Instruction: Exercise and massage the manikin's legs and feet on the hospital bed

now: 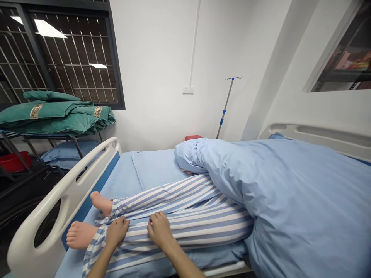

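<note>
Blue quilt (290, 193) hides the figure's upper body; pinkish bit (187, 170) at its edge unclear. Blue-white striped trousers (208, 229), wrinkled, on bed (156, 162), feet (81, 234) bare. Left hand (116, 230), right hand (160, 228) curled on near leg; can't tell if gripping cloth.

Striped trousers (205, 231), blue and white, are worn on two outstretched legs lying on a pale blue sheet (156, 166). Stripes run lengthwise. The upper part passes out of sight beneath a bunched blue quilt (290, 193). The near trouser leg (214, 222) is broad and loose, its hem spread wide about the ankle; the far trouser leg (174, 193) lies narrower, creased, its cuff gathered. The bare near foot (81, 235) and far foot (101, 202) protrude, set apart, beside the footboard (62, 193).
</note>
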### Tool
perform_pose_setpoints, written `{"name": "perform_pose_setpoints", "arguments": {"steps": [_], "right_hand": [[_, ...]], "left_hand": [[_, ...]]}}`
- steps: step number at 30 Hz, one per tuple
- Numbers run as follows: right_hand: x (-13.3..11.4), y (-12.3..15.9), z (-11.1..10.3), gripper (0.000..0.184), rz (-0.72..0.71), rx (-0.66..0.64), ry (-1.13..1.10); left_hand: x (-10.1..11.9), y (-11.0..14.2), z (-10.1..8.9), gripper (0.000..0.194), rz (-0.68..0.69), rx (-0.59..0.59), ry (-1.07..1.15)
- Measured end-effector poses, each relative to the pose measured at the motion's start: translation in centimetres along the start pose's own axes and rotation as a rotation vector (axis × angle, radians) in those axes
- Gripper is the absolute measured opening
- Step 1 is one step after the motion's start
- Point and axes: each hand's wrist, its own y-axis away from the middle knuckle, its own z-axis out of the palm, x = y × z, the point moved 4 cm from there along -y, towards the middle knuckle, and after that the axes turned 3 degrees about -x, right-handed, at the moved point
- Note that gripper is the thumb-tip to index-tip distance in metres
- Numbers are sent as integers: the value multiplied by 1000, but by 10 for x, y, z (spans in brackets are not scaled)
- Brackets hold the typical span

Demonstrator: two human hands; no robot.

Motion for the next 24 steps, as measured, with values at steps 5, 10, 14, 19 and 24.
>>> {"name": "perform_pose_setpoints", "arguments": {"steps": [5,10,14,19,24], "right_hand": [[-9,0,33,10,31,41,13],[-8,4,46,8,29,124,97],[-9,4,45,7,16,137,112],[-11,4,43,6,4,123,112],[-10,6,41,7,1,112,104]], "left_hand": [[1,1,-3,29,-8,-14,-31],[6,2,-3,31,-15,-27,-56],[6,4,-4,32,-28,-16,-53],[7,8,-5,33,-32,15,-54],[5,8,-2,34,-59,23,-37]]}}
